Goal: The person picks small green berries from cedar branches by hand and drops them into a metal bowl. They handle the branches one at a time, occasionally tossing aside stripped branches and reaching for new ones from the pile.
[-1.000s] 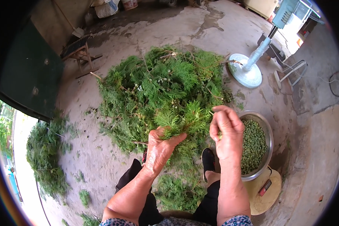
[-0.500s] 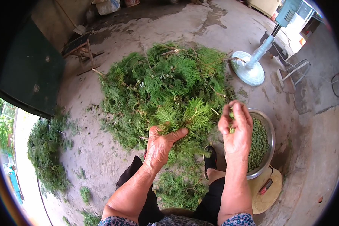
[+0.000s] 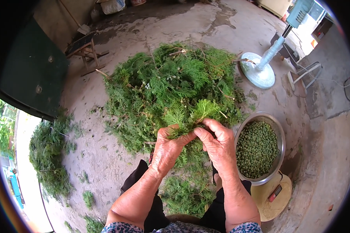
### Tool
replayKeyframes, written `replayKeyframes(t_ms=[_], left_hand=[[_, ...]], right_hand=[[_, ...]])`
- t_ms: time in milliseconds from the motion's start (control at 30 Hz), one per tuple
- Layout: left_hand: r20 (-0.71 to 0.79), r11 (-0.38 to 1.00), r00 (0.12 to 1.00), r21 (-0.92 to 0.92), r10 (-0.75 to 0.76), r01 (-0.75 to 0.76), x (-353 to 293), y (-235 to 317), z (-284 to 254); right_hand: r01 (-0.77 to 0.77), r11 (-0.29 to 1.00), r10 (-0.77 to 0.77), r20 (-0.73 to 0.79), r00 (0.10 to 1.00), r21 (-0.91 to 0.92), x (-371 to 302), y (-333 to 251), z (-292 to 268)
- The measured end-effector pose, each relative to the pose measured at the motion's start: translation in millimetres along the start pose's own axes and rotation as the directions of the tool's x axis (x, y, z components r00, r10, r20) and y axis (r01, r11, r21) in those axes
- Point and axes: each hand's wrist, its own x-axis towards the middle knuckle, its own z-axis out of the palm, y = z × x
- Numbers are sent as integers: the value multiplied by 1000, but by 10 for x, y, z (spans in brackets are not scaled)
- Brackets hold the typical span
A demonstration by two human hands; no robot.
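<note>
My left hand (image 3: 168, 146) is closed round a leafy evergreen sprig (image 3: 200, 110), its bright green fans rising above the fingers. At the sprig's stem my right hand (image 3: 218, 141) pinches with thumb and fingers, its thumb tip beside the left thumb. Whatever sits between the right fingertips is hidden. Beyond both hands spreads a large heap of cut evergreen branches (image 3: 144, 93), with small pale cones among the foliage. Right of my right hand, a metal basin (image 3: 282, 145) holds many small green cones (image 3: 256, 151).
The basin rests on a round wooden stool (image 3: 264, 206) with a small red and black phone (image 3: 275, 193) on it. A fan's round base (image 3: 256, 72) stands beyond. More branches (image 3: 48, 155) lie at left, near a dark green door (image 3: 27, 73). Loose foliage (image 3: 186, 194) lies between my legs.
My right hand has moved left from beside the basin to the sprig and now meets my left hand there. The left hand keeps its hold in nearly the same place.
</note>
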Motion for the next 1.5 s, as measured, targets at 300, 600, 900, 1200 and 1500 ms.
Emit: replayKeyframes(t_ms=[300,600,900,1200,1500], left_hand=[[27,966,970,94,240,-241,7,-187,-40],[297,462,764,652,573,-601,33,-31,-171],[440,158,679,761,587,-629,19,50,-155],[484,135,646,730,589,-670,23,20,-139],[231,705,864,502,448,-500,-19,-82,-186]], right_hand=[[331,907,-373,-131,918,-260,23,25,8],[-197,577,323,0,946,792,186,-5,-584],[219,974,-218,27,976,-52,100,-103,-383],[233,967,-214,161,963,-105,96,-29,-194],[-169,642,276,-20,961,748,178,-27,-480]])
